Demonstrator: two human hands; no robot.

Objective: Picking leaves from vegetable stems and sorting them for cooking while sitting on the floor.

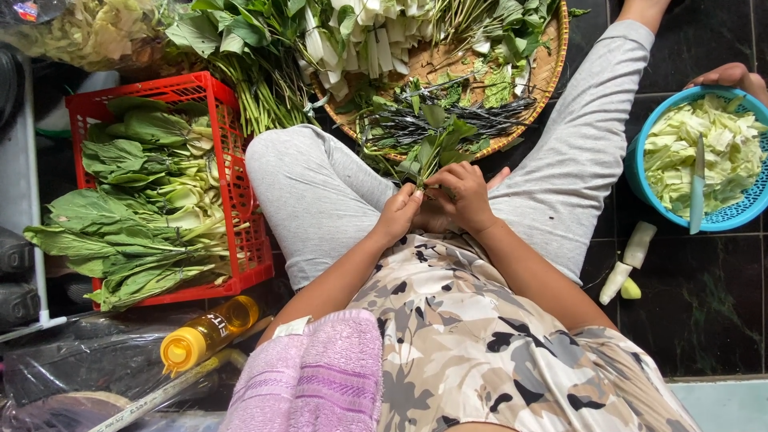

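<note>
With left hand [398,214] and right hand [462,194] both pinching the leafy sprig [432,148] mid-frame, I judge its thin stem may snap or slip.

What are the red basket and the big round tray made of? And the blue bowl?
The red basket looks like hard plastic: glossy moulded grid walls. The round tray seems woven bamboo or rattan: tan interlaced strips. The blue bowl looks plastic too, with small moulded holes.

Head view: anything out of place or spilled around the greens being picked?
Two cut white stalk pieces lie loose on the dark floor below the blue colander. A knife rests blade-up on the chopped cabbage. Both hands hold a leafy sprig. Nothing spilled.
</note>
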